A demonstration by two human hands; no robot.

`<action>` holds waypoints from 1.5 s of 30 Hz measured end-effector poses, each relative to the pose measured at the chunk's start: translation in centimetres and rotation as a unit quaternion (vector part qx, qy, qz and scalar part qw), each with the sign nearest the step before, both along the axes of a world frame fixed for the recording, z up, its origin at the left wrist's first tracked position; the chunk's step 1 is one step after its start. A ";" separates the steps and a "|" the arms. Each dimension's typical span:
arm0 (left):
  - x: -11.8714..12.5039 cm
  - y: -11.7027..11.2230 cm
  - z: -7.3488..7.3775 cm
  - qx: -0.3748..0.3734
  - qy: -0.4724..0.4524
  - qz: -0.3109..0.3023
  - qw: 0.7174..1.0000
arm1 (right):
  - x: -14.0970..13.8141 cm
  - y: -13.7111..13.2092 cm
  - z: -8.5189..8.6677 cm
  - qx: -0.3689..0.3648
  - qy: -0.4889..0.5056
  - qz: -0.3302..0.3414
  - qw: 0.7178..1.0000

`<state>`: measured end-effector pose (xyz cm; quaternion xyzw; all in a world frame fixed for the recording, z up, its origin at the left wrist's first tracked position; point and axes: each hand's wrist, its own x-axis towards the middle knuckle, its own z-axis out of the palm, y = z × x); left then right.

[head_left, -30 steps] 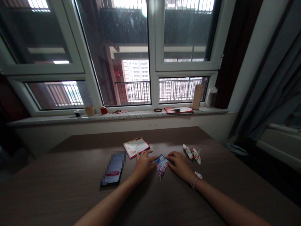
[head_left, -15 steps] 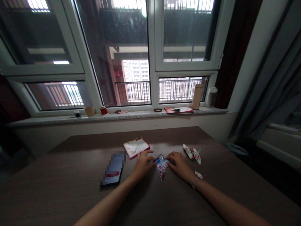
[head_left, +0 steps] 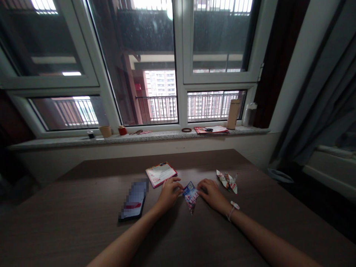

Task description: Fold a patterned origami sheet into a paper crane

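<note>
A small kite-shaped piece of folded paper (head_left: pixel 191 196), printed in blue, pink and white with a square code near its top, lies on the brown table between my hands. My left hand (head_left: pixel 169 193) pinches its left corner between thumb and fingers. At the right corner, my right hand (head_left: pixel 211 193) grips the edge the same way; a pale band circles that wrist. Just beyond my left hand is a stack of printed sheets (head_left: pixel 161 173). To the right of my right hand sits a folded paper figure (head_left: pixel 227 181) in white with red marks.
A phone (head_left: pixel 134 200) lies left of my left forearm. On the stone windowsill (head_left: pixel 167 136) stand a tan bottle (head_left: pixel 233 114), a clear bottle (head_left: pixel 249 115), a paper cup (head_left: pixel 105 131), a red spool (head_left: pixel 122 130), a brown ring (head_left: pixel 186 129) and red printed papers (head_left: pixel 217 129).
Hands and folded paper stay almost in place. The paper's top now shows its square code more clearly.
</note>
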<state>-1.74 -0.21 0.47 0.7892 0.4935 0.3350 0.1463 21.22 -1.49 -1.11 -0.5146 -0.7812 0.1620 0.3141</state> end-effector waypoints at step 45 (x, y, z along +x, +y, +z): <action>0.5 -1.0 -0.3 0.027 0.158 0.029 0.987 | -0.3 -0.8 1.0 0.085 0.043 0.068 0.993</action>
